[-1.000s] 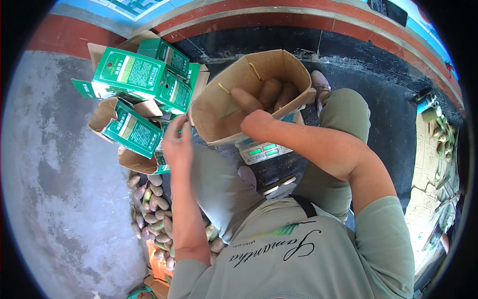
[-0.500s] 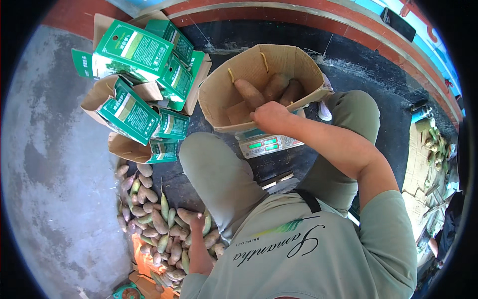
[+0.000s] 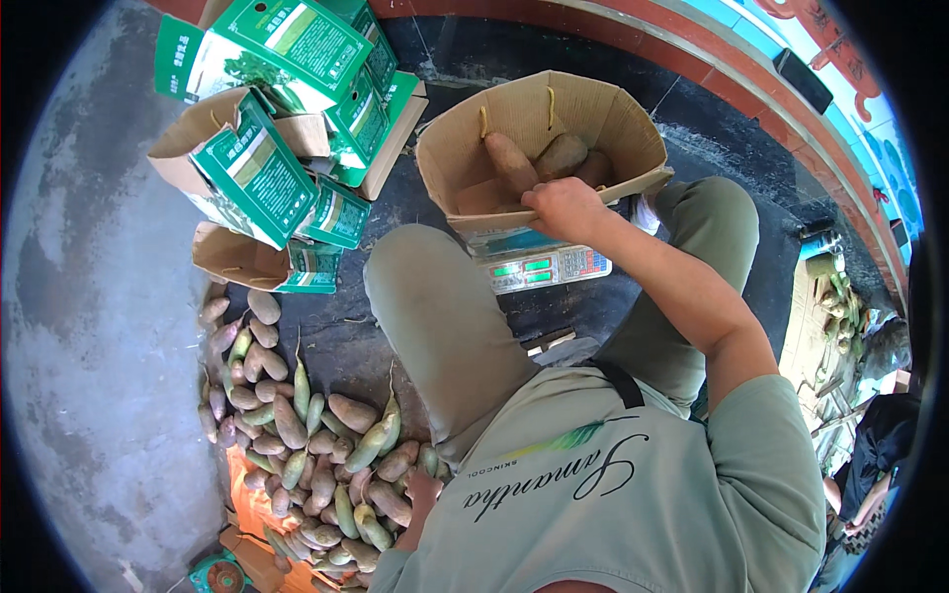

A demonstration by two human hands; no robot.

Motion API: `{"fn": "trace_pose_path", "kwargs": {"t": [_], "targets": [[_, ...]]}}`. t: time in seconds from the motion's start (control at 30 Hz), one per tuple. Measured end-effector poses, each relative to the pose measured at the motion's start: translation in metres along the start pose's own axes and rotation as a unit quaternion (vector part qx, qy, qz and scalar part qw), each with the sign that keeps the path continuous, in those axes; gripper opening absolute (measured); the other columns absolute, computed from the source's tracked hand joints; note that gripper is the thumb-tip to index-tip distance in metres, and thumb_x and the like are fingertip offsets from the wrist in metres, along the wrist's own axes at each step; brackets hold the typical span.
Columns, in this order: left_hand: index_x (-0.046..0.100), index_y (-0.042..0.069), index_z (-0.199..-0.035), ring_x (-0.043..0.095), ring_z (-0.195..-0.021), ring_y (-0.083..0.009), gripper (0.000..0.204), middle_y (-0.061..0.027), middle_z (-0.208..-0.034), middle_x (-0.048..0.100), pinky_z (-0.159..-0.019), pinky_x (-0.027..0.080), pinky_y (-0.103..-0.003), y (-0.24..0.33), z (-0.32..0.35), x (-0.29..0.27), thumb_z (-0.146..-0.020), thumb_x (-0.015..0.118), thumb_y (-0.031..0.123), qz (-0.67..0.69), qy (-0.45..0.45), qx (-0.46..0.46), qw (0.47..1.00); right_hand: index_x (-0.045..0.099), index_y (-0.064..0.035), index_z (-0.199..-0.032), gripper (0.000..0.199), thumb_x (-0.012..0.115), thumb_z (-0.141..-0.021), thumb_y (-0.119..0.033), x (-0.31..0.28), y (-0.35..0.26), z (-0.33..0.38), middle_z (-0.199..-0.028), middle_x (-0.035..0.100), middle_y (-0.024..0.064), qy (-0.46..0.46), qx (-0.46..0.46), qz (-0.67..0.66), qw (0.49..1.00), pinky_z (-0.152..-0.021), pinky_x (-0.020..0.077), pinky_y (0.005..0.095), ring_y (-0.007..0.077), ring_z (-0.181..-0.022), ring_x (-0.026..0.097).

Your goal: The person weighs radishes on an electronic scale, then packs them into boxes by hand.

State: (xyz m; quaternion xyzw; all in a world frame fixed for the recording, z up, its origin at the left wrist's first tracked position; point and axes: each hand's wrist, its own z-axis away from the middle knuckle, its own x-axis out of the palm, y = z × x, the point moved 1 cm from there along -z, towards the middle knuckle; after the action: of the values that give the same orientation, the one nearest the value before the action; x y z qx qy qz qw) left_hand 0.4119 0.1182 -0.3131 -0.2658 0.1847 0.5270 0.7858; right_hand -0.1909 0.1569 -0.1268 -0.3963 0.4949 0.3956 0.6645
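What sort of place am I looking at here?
Probably a produce packing or selling spot: root vegetables heaped on the ground, green cartons piled nearby, and an open box apparently resting on a digital scale.

Left hand point(image 3: 424, 486) was too indistinct to show its hold | right hand point(image 3: 567, 209) partly hid roots point(image 3: 509, 161) | carton point(image 3: 450, 148) covered scale's top point(image 3: 554, 269) | upper edge cropped green boxes point(image 3: 297, 44) | dark rim cropped co-worker point(image 3: 883, 435)

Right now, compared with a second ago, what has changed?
The left hand has moved from beside the green boxes back toward the body, to the vegetable pile; whether it grasps anything is unclear. The right hand stays at the near rim of the open carton, vegetables still inside.
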Motion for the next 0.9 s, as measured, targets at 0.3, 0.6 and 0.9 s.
{"fn": "trace_pose_path", "kwargs": {"t": [0.3, 0.6, 0.9], "targets": [[0.035, 0.020, -0.133, 0.038, -0.122, -0.0332, 0.080, -0.0119, -0.134, 0.035, -0.095, 0.041, -0.046, -0.003, 0.014, -0.029, -0.064, 0.074, 0.018, 0.032, -0.002, -0.105, 0.994, 0.061, -0.0069, -0.090, 0.021, 0.059, -0.075, -0.022, 0.001, -0.001, 0.003, -0.087, 0.064, 0.0099, 0.012, 0.002, 0.004, 1.000, -0.074, 0.0499, 0.0373, 0.0254, -0.085, 0.062], [0.036, 0.020, -0.132, 0.038, -0.122, -0.0324, 0.080, -0.0118, -0.135, 0.034, -0.095, 0.042, -0.044, -0.027, 0.013, -0.005, -0.063, 0.075, 0.020, 0.017, -0.034, -0.109, 0.993, 0.062, -0.0076, -0.095, 0.025, 0.060, -0.075, -0.022, -0.001, -0.001, 0.001, -0.089, 0.064, 0.0101, 0.001, 0.009, 0.000, 1.000, -0.076, 0.0496, 0.0373, 0.0253, -0.085, 0.062], [0.037, 0.020, -0.132, 0.039, -0.121, -0.0316, 0.080, -0.0116, -0.135, 0.034, -0.095, 0.042, -0.042, -0.012, -0.004, 0.006, -0.062, 0.076, 0.023, -0.008, -0.061, -0.097, 0.993, 0.061, -0.0073, -0.095, 0.027, 0.063, -0.072, -0.021, 0.004, -0.002, 0.003, -0.089, 0.063, 0.0100, 0.036, -0.006, 0.002, 0.999, -0.076, 0.0493, 0.0365, 0.0253, -0.086, 0.062]]}}
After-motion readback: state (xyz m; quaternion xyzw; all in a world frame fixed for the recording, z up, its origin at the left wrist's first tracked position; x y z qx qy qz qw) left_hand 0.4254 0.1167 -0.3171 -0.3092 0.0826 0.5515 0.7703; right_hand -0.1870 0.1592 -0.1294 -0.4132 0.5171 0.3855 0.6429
